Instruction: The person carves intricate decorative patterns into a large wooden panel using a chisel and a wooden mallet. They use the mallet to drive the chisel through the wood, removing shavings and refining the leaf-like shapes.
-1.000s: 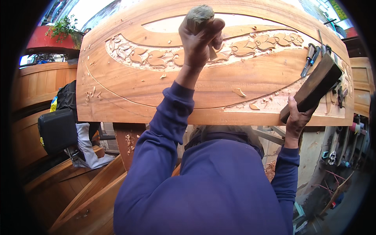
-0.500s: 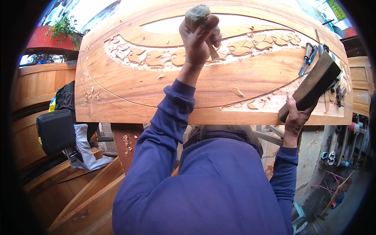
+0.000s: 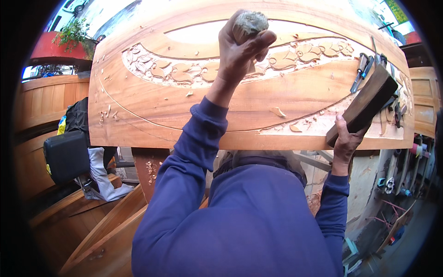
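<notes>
My left hand is closed round a wood chisel, whose pale, frayed handle end points up at me. Part of the blade shows below the fist, by the carved band; its cutting edge is hard to make out. My right hand grips a dark rectangular wooden block over the panel's near right side. Under both hands lies a broad wooden panel, with a curving band of carved leaves and flowers in relief across it.
Several chisels lie at the panel's right side, partly behind the block. Loose shavings are scattered on the wood. A black case stands to the left, near wooden boards. A red planter sits at the far left.
My left hand has shifted slightly right, and the chisel's handle end has swung to the right and a little nearer. The block in my right hand has moved slightly left.
</notes>
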The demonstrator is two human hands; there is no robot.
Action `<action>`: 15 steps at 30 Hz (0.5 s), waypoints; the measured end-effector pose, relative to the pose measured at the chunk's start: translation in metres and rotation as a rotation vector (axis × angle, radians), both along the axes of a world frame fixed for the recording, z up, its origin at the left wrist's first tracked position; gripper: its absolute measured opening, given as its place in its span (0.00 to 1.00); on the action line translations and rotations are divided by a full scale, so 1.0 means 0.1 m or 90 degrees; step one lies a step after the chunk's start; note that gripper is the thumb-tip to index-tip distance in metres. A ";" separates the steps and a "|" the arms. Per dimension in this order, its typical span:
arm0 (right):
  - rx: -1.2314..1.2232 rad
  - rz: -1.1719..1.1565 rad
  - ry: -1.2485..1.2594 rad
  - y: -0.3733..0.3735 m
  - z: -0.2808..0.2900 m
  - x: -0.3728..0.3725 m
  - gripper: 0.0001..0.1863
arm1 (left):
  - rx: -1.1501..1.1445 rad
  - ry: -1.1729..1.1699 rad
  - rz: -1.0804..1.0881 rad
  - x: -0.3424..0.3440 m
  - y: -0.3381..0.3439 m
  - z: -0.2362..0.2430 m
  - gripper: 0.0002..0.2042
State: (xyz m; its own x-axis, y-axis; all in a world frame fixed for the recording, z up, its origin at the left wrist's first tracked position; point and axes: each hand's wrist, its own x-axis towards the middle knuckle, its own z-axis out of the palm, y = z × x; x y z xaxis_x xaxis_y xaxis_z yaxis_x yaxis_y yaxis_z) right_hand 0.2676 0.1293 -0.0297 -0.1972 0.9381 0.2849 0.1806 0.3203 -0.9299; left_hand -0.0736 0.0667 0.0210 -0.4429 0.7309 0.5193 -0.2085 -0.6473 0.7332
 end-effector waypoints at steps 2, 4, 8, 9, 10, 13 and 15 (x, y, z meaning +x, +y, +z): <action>0.022 -0.018 -0.005 -0.01 0.01 -0.02 0.41 | -0.028 0.019 0.021 0.02 0.04 -0.02 0.10; 0.044 -0.029 -0.007 -0.03 0.02 -0.06 0.40 | -0.022 -0.020 0.000 0.01 0.11 -0.11 0.10; 0.041 -0.036 -0.001 -0.05 0.02 -0.07 0.40 | -0.003 -0.057 -0.033 0.01 0.16 -0.24 0.12; 0.042 -0.037 -0.001 -0.04 0.02 -0.07 0.40 | 0.007 -0.098 -0.035 0.04 0.17 -0.25 0.15; 0.042 -0.038 -0.001 -0.05 0.02 -0.06 0.40 | 0.016 -0.139 -0.037 0.06 0.17 -0.25 0.17; 0.067 -0.032 -0.015 -0.05 0.03 -0.08 0.40 | 0.021 -0.169 -0.100 -0.01 0.17 -0.30 0.12; 0.082 -0.029 -0.022 -0.05 0.05 -0.09 0.40 | 0.029 -0.168 -0.109 -0.01 0.16 -0.29 0.12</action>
State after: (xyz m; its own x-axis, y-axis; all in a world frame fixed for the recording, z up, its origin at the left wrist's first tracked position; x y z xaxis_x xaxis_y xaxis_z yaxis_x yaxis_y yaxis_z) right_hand 0.2582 0.1245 -0.0242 -0.1671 0.9021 0.3979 0.2281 0.4280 -0.8745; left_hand -0.0744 0.0829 -0.0079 -0.4396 0.7851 0.4363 -0.4962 -0.6172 0.6106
